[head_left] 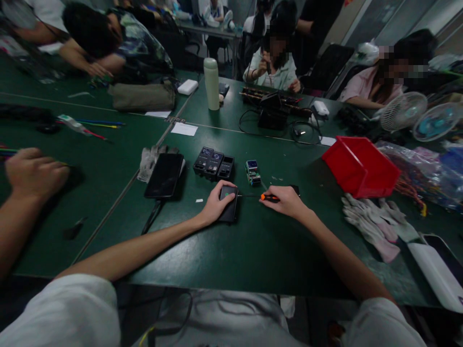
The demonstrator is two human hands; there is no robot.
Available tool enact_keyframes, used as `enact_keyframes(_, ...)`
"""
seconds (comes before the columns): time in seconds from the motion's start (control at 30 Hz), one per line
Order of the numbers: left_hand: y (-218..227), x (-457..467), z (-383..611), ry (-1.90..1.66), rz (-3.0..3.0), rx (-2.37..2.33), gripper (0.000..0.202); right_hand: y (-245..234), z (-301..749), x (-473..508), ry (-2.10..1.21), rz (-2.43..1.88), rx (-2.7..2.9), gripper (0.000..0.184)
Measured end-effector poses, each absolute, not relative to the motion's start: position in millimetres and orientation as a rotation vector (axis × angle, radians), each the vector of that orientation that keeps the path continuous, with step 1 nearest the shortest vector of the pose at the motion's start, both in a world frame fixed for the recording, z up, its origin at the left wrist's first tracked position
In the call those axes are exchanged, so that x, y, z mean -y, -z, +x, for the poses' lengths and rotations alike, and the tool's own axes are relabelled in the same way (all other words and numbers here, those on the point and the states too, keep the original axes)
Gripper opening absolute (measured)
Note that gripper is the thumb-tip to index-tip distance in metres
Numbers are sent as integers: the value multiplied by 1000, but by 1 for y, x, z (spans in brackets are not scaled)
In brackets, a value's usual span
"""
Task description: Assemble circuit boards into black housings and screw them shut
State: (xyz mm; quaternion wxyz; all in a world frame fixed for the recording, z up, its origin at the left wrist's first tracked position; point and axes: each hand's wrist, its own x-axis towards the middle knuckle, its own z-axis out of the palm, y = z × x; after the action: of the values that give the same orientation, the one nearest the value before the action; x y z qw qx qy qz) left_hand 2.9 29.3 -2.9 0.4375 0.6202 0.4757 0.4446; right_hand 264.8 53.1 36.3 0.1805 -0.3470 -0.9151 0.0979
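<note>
My left hand grips a small black box-shaped device with a green spot on top, holding it flat on the dark green table. My right hand is closed round an orange-handled screwdriver, whose thin shaft points left to the device's right edge. Just beyond lie three black housings in a row and a small green circuit module.
A black phone rests on grey gloves at left. A red bin and more gloves lie right. A pale bottle, cables and fans stand farther back. Another person's fist rests at far left; other people sit opposite.
</note>
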Motion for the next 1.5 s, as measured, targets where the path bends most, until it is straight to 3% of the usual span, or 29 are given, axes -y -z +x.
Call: enact_keyframes(1.5,-1,-25,4,-1101,1547,-1128,34,-48,261,-48,-318,-952,2634,28)
